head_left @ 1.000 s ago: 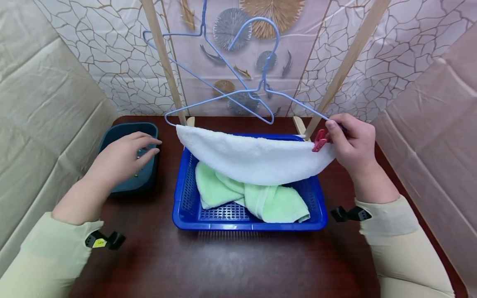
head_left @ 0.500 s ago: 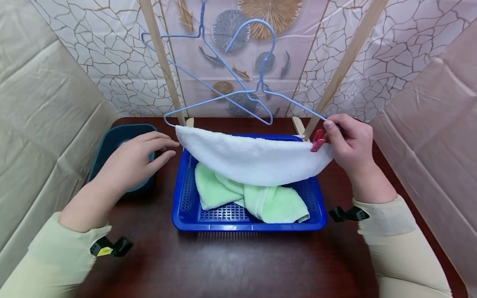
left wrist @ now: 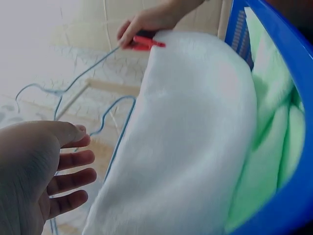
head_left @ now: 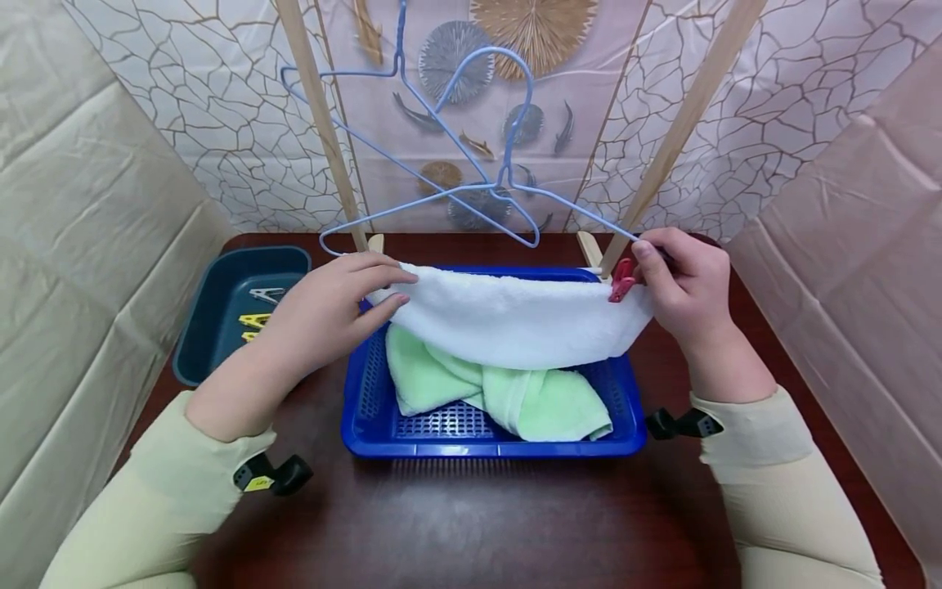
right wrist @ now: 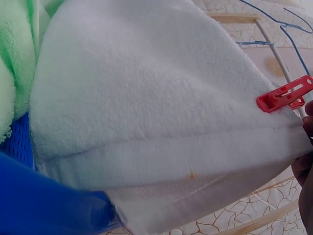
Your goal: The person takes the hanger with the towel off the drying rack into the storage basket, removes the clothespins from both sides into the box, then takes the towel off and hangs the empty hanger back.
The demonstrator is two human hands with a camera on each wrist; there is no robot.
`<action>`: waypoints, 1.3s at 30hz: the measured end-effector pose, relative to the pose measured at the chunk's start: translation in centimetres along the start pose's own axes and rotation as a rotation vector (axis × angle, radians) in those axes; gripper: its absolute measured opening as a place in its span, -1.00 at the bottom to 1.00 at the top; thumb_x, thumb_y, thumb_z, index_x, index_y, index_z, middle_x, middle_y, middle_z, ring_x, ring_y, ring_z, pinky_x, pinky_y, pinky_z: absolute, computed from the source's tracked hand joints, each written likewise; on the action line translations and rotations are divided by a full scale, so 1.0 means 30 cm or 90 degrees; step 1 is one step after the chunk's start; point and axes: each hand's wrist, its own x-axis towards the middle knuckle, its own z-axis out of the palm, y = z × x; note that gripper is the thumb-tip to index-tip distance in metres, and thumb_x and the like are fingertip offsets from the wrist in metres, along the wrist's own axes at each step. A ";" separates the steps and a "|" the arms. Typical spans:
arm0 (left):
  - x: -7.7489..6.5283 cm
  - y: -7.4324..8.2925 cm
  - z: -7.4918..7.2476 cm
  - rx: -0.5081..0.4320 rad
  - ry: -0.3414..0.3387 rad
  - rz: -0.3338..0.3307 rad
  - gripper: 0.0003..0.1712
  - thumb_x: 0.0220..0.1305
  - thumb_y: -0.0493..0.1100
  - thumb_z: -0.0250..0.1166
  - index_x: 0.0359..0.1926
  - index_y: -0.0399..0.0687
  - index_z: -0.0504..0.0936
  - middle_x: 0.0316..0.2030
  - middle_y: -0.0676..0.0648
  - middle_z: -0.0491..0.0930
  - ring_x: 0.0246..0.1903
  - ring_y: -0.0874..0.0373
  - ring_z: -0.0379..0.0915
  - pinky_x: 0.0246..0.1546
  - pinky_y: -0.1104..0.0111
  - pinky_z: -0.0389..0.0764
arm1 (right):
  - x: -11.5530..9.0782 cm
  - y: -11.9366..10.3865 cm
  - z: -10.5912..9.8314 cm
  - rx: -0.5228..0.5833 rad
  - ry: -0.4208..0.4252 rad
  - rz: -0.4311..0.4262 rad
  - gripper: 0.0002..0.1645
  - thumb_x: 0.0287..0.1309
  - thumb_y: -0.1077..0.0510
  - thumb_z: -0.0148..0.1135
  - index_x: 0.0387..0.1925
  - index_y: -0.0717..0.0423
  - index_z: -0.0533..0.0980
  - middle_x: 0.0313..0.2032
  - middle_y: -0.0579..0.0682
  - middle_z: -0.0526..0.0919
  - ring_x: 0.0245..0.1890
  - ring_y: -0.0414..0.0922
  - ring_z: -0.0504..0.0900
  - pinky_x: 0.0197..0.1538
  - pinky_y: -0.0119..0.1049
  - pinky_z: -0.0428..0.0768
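Note:
A white towel (head_left: 508,315) is draped over the lower bar of a blue wire hanger (head_left: 508,164), above the basket. A red clothespin (head_left: 621,281) clips the towel near the hanger's right end. My right hand (head_left: 688,278) grips that end, thumb and curled fingers round the wire. At the towel's left end is my left hand (head_left: 342,298), fingers extended and slightly bent. In the left wrist view, a gap shows between that hand's fingertips (left wrist: 73,198) and the towel, with nothing between thumb and fingers. The towel's underside is hidden in the head view.
A blue perforated basket (head_left: 486,449) with a green towel (head_left: 530,405) in it stands on the dark table (head_left: 456,523). At left, a teal bin (head_left: 199,327) holds yellow clothespins (head_left: 255,320) and a grey one (head_left: 266,294). Another blue hanger (head_left: 427,172) hangs behind, between wooden poles (head_left: 316,114).
My left hand has moved right from over the teal bin to the white towel's left end, uncovering the clothespins. The hanger, towel and right hand have shifted slightly left.

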 end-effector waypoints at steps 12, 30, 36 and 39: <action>0.133 0.140 0.063 -0.049 0.008 0.110 -0.64 0.31 0.08 0.09 0.04 0.11 0.57 -0.03 0.11 0.54 0.03 0.23 0.40 0.07 0.30 0.42 | -0.002 -0.011 0.009 0.000 -0.001 -0.002 -0.68 0.17 0.14 0.18 -0.46 0.39 0.57 -0.63 0.12 0.54 -0.56 -0.44 0.42 -0.39 -0.63 0.44; 0.304 0.310 0.136 -0.078 -0.059 0.107 -0.57 0.30 0.19 0.02 0.13 0.27 0.48 -0.01 0.24 0.50 0.00 0.40 0.37 0.00 0.51 0.38 | 0.003 -0.028 0.017 -0.006 0.002 -0.014 -0.63 0.19 0.07 0.17 -0.46 0.36 0.57 -0.63 0.12 0.55 -0.57 -0.43 0.42 -0.40 -0.63 0.42; 0.356 0.353 0.165 -0.116 -0.101 0.096 -0.49 0.27 0.20 0.06 0.20 0.23 0.40 0.07 0.20 0.44 0.05 0.39 0.34 0.04 0.49 0.38 | 0.000 -0.028 0.027 -0.005 0.004 -0.021 -0.58 0.20 0.02 0.16 -0.47 0.36 0.57 -0.65 0.12 0.55 -0.58 -0.41 0.42 -0.41 -0.64 0.40; 0.374 0.372 0.184 -0.132 -0.116 0.098 -0.46 0.26 0.21 0.07 0.22 0.22 0.38 0.08 0.18 0.44 0.06 0.39 0.34 0.03 0.49 0.39 | -0.002 -0.027 0.031 -0.006 0.016 -0.025 -0.55 0.20 0.00 0.15 -0.49 0.36 0.57 -0.66 0.12 0.54 -0.59 -0.42 0.42 -0.41 -0.65 0.39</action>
